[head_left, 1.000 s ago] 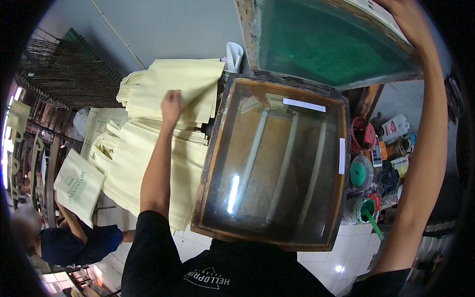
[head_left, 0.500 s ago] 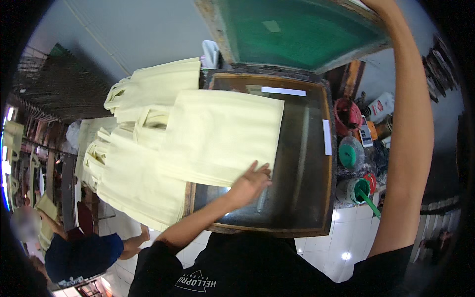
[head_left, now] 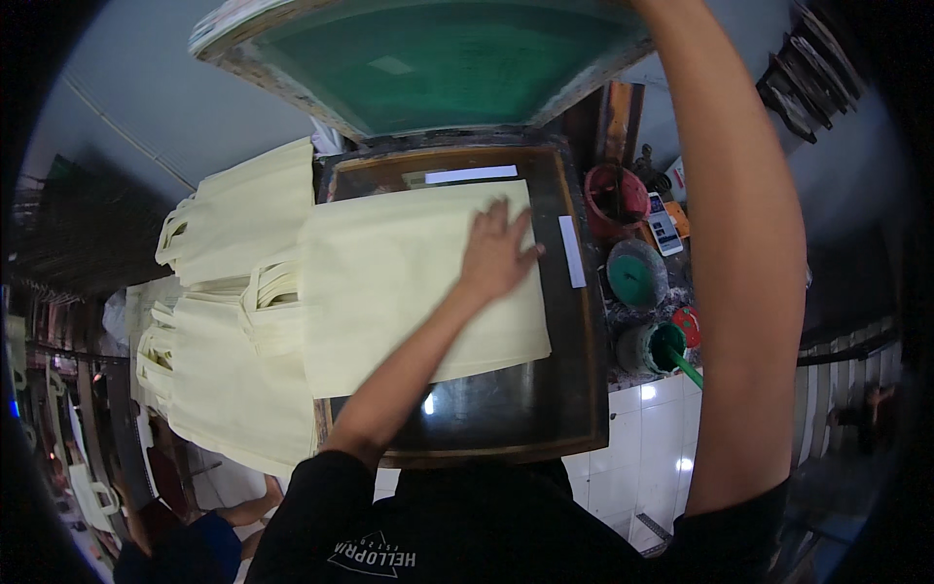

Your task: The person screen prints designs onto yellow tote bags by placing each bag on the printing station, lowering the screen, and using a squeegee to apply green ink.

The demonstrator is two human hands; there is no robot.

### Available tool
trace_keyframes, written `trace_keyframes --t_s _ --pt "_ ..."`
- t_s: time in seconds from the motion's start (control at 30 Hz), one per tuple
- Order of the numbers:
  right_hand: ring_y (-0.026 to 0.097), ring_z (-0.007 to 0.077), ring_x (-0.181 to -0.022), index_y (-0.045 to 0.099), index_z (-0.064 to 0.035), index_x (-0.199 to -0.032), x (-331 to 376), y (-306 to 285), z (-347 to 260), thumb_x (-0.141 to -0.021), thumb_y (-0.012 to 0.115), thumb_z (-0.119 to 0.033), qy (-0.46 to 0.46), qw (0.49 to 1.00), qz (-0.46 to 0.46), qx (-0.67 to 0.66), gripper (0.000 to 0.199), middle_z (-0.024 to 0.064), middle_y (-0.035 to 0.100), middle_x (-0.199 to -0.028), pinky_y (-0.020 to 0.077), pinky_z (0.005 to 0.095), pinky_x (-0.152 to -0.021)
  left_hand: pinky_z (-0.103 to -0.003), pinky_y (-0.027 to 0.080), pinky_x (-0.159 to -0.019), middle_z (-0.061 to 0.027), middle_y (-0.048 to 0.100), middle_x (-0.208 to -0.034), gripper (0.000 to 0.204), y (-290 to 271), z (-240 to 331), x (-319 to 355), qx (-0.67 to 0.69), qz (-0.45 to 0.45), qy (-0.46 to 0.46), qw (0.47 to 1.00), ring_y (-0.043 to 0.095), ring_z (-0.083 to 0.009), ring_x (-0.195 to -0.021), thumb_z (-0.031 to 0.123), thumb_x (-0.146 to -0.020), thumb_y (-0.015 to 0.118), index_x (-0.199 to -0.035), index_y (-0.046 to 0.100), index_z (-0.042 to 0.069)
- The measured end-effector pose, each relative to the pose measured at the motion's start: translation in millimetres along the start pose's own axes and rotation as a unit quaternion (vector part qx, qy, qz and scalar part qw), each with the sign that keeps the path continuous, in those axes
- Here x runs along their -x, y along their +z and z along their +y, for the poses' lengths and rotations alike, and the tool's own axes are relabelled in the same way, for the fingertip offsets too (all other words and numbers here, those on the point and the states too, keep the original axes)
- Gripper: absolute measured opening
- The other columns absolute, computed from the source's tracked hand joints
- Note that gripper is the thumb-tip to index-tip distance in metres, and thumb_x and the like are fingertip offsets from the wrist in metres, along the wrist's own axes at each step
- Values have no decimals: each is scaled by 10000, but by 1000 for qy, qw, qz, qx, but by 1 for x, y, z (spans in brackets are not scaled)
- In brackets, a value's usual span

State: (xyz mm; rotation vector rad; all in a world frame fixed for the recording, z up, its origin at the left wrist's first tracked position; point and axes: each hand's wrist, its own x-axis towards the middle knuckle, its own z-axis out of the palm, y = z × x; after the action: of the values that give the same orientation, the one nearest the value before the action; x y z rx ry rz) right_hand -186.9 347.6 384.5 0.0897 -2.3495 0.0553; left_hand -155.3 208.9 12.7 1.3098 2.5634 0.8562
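The left hand (head_left: 498, 251) lies flat, fingers spread, pressing on a pale yellow cloth bag (head_left: 409, 282) spread across the dark glass table (head_left: 506, 409). The bag's handles hang over the table's left edge onto a stack of bags (head_left: 229, 331). Right of the table stand paint pots (head_left: 637, 277). Farther up, the right arm reaches the raised green screen frame (head_left: 428, 58); its hand is out of sight.

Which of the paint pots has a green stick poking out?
The lowest round paint pot, nearest the white floor tiles; the green stick pokes from it, unlike the red pot.
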Motion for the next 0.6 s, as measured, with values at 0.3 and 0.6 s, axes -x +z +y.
trace_keyframes --t_s 0.3,0.6 --pt "712 411 -908 781 23 -976 4 -7 -5 -823 777 -323 24 998 -37 -41 379 268 734 -962 544 470 -844 -669 -71 -1198 -255 50 -1687 880 23 -4 -57 -126 -138 -29 982 -77 -465 -1554 743 -899 522 -1615 291 287" --pt "710 410 -938 797 -24 -982 -10 11 8 -837 732 -255 -18 1000 15 -14 280 253 735 -996 541 467 -862 -682 -65 -1193 -251 62 -1685 985 38 -13 -72 -95 -98 -42 990 -84 -467 -1551 706 -864 606 -1620 258 179"
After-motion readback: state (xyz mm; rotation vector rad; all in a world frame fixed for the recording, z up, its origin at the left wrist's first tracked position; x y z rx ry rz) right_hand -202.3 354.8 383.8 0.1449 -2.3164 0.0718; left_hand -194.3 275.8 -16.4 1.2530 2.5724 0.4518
